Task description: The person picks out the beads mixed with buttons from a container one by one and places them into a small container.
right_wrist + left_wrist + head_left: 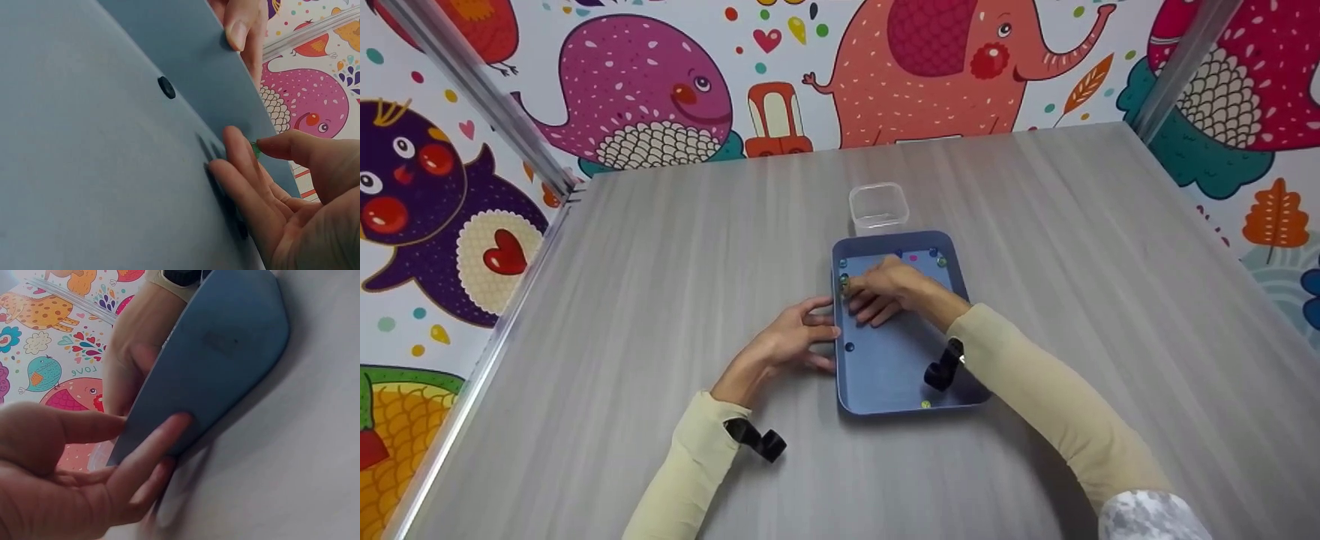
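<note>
A shallow blue tray sits on the table with several small buttons inside it. My left hand holds the tray's left wall, the thumb over the rim and the other fingers against the outside. Inside the tray, my right hand is at the left wall, its thumb and a finger pinching a small green button, mostly hidden by the fingertips. A dark button leans at the foot of that wall. Near the tray's front edge lies a yellow button.
Just behind the tray stands a clear plastic container. More buttons, among them a pink one and a green one, lie toward the tray's far end. Panels with cartoon animals border the grey table.
</note>
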Action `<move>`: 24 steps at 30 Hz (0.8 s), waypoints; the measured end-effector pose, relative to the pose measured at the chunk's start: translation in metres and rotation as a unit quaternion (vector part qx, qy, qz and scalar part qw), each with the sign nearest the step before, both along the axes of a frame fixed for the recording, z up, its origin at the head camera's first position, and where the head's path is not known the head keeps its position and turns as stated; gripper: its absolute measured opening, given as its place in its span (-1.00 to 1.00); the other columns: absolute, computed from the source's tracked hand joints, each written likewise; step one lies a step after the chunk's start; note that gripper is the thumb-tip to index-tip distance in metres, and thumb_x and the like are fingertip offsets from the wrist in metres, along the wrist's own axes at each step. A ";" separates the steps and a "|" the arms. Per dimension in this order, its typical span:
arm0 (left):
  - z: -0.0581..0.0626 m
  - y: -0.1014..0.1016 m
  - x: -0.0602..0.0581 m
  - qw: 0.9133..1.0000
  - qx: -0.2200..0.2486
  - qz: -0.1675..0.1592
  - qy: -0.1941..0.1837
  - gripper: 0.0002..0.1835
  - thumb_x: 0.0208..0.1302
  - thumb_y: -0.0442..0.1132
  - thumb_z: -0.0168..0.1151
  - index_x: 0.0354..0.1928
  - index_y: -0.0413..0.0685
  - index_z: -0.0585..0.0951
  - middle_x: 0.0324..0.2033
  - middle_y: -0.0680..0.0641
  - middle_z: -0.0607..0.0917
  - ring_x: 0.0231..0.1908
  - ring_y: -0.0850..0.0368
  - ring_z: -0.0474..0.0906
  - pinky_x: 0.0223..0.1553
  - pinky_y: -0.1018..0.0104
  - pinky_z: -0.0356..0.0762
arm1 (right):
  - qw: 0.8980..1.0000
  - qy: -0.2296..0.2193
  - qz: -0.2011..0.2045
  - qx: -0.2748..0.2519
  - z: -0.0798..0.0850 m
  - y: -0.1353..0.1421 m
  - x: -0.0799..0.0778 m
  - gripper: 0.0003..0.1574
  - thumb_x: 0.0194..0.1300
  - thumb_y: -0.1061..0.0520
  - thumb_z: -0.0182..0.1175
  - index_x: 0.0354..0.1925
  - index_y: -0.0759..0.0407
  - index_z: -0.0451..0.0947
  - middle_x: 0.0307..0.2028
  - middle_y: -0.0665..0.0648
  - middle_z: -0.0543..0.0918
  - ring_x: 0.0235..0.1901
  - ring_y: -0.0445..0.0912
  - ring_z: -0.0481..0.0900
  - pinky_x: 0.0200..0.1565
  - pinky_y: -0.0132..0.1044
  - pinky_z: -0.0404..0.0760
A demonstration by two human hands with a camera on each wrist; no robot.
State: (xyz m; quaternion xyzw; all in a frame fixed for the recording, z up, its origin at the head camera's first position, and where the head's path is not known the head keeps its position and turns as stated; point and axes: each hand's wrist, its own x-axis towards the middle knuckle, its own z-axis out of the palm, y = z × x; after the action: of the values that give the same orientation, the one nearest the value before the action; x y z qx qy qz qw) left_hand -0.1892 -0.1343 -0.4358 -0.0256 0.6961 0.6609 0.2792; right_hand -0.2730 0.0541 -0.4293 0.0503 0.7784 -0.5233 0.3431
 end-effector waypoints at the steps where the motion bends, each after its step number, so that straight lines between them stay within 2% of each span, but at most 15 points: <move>1: 0.000 0.000 0.000 1.000 0.002 0.001 0.000 -0.29 0.39 -0.48 0.13 0.52 -0.16 0.14 0.28 -0.40 0.46 0.13 -0.19 0.59 -0.25 0.10 0.82 | 1.000 0.003 0.001 0.001 0.001 0.001 0.001 -0.75 0.31 0.10 0.28 -0.15 0.26 0.64 -0.38 0.16 0.81 -0.51 -0.07 0.78 -0.35 -0.17 0.83; 5: -0.001 0.000 0.000 1.000 0.007 0.005 -0.002 -0.29 0.39 -0.48 0.12 0.52 -0.18 0.13 0.29 -0.41 0.44 0.14 -0.21 0.58 -0.26 0.11 0.82 | 1.000 0.017 0.003 0.005 0.004 0.004 0.003 -0.74 0.34 0.06 0.27 -0.14 0.23 0.63 -0.31 0.16 0.81 -0.46 -0.07 0.79 -0.32 -0.16 0.83; 10: -0.002 0.000 0.000 1.000 0.007 0.004 -0.001 -0.29 0.40 -0.47 0.12 0.52 -0.19 0.13 0.30 -0.42 0.43 0.14 -0.22 0.59 -0.25 0.09 0.82 | 0.999 0.032 0.003 0.011 0.008 0.008 0.005 -0.66 0.28 0.01 0.33 -0.09 0.22 0.67 -0.25 0.17 0.81 -0.37 -0.05 0.81 -0.27 -0.16 0.83; 17: 0.000 0.001 0.000 1.000 0.010 -0.002 -0.009 -0.29 0.40 -0.46 0.13 0.53 -0.15 0.13 0.32 -0.39 0.45 0.17 -0.22 0.58 -0.19 0.04 0.82 | 0.999 0.046 -0.017 -0.016 0.011 0.014 0.008 -0.59 0.26 0.03 0.34 -0.01 0.25 0.64 -0.07 0.22 0.77 -0.19 0.01 0.81 -0.20 -0.10 0.83; 24: -0.001 -0.001 0.001 1.000 0.005 0.000 -0.008 -0.29 0.40 -0.45 0.14 0.53 -0.14 0.13 0.31 -0.39 0.45 0.17 -0.23 0.59 -0.17 0.02 0.81 | 0.996 0.063 -0.038 -0.048 0.017 0.018 0.007 -0.71 0.30 0.09 0.27 -0.06 0.20 0.65 0.08 0.25 0.71 -0.06 0.04 0.77 -0.17 -0.07 0.83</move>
State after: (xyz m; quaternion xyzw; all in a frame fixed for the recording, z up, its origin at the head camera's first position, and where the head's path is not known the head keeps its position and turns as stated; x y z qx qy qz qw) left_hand -0.1885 -0.1351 -0.4368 -0.0292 0.6906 0.6641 0.2850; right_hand -0.2657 0.0716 -0.4123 0.0302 0.7697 -0.5753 0.2750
